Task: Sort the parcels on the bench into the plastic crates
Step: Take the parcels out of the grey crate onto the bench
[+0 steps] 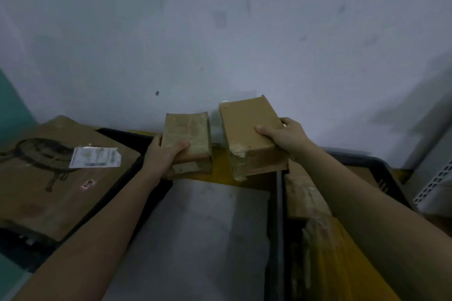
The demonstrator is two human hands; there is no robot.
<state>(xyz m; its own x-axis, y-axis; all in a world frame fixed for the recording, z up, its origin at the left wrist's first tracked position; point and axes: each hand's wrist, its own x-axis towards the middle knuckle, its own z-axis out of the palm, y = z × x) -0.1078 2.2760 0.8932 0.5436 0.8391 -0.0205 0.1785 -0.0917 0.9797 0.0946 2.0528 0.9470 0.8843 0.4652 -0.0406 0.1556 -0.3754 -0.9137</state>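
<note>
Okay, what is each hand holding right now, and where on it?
The left hand grips a taped brown parcel at its near left corner. The right hand grips a plainer cardboard parcel by its right edge.

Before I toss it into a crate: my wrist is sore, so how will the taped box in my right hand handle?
The taped box probably stays stiff: its faces look flat. It seems fairly light, since the right hand holds it raised alone. The glossy tape at its near end may be slippery, so grip the bare cardboard.
</note>
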